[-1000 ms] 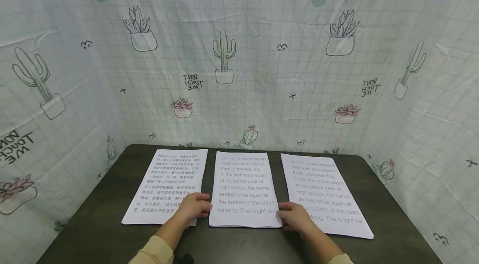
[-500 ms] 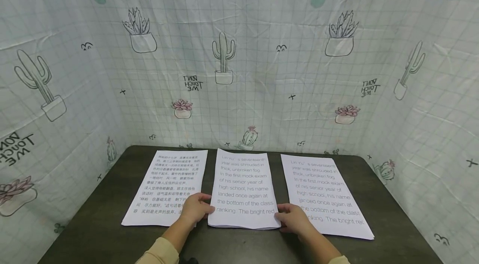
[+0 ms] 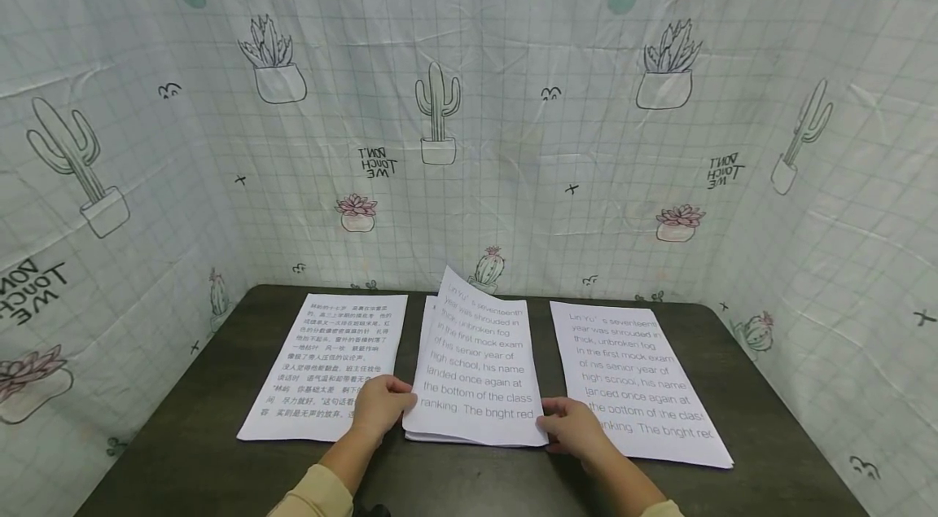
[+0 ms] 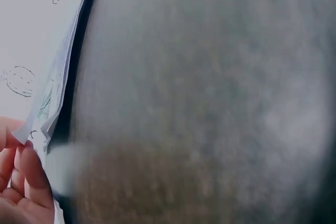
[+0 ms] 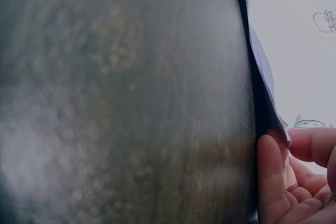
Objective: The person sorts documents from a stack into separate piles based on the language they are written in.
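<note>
Chinese-text stack (image 3: 322, 362) at left on the worktop (image 3: 469, 488), lower-right part blocked by left hand (image 3: 381, 409), which pinches left edge of middle stack (image 3: 476, 378), top paper's far-left corner curled up. Right hand (image 3: 575, 426) pinches its right edge, blocks right stack's (image 3: 637, 378) near-left corner. Cactus-print curtain (image 3: 623, 199) behind.

Dark table (image 3: 469, 484), three paper stacks (image 3: 479, 362) (printed)

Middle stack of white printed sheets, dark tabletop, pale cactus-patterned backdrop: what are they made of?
Middle stack of white printed sheets: seemingly matte paper; a thin corner curls up.
Dark tabletop: perhaps wood or laminate, faintly streaked, soft sheen.
Pale cactus-patterned backdrop: cloth or plastic sheet; it hangs wrinkled, slightly shiny.
</note>
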Action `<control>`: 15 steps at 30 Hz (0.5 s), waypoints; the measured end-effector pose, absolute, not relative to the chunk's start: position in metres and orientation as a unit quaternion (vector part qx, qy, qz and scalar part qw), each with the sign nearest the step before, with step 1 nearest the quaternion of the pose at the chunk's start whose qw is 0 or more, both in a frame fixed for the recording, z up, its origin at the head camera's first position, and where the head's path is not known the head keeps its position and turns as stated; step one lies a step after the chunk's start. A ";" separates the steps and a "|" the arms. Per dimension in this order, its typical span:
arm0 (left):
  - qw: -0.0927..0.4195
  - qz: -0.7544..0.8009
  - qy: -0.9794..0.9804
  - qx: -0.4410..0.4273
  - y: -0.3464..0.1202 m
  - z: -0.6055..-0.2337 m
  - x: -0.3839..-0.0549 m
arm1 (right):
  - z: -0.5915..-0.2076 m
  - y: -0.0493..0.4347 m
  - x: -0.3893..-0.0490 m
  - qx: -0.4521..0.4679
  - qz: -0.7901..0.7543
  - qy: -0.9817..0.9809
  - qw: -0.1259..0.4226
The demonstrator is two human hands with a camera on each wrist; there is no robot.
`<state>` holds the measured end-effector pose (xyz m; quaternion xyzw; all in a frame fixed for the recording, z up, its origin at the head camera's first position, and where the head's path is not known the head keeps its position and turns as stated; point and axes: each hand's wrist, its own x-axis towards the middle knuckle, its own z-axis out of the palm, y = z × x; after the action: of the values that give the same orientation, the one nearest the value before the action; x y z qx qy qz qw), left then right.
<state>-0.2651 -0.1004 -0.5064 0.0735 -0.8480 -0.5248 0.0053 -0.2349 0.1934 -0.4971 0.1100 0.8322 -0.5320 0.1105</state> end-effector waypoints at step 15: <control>-0.168 -0.721 -0.672 0.010 -0.108 -0.514 -0.270 | -0.498 0.193 -0.236 0.113 -0.558 0.818 0.089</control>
<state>-0.2703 -0.1081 -0.5144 0.0098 -0.6722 -0.7210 -0.1680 -0.2360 0.1928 -0.4978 0.1125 0.8175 -0.5576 0.0895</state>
